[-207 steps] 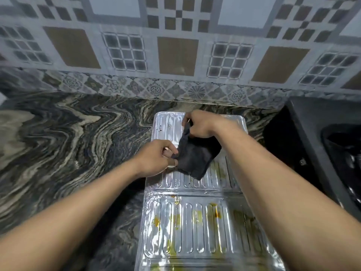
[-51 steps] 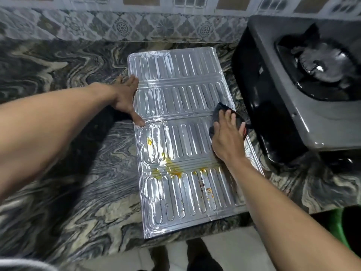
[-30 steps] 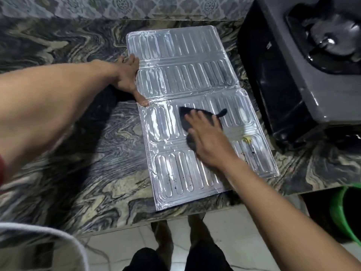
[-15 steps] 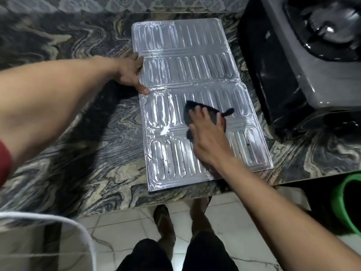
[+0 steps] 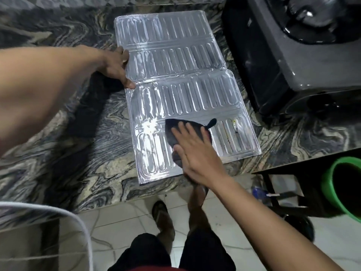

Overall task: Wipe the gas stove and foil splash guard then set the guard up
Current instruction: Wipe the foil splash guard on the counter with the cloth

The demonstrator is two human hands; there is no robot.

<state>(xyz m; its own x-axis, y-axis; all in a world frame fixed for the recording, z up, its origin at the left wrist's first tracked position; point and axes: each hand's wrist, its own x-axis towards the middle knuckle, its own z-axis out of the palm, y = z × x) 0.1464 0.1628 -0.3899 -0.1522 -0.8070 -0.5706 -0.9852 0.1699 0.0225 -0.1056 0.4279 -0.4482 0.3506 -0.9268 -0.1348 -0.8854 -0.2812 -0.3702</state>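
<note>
R grip (image 5: 195,153) flat, fingers straight, presses cloth (image 5: 171,132) on near panel of guard (image 5: 175,55). L grip (image 5: 115,65) flat on its left edge, holds nothing. Far right: stove (image 5: 293,61).

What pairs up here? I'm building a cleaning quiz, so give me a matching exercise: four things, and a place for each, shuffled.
1. dark cloth
2. left hand
3. gas stove
4. green bucket

A. on the counter, right of the foil splash guard
B. touching the guard's left edge
C. lower than the counter, far right
D. on the guard, under the right hand

Pairs: 1-D, 2-B, 3-A, 4-C
</note>
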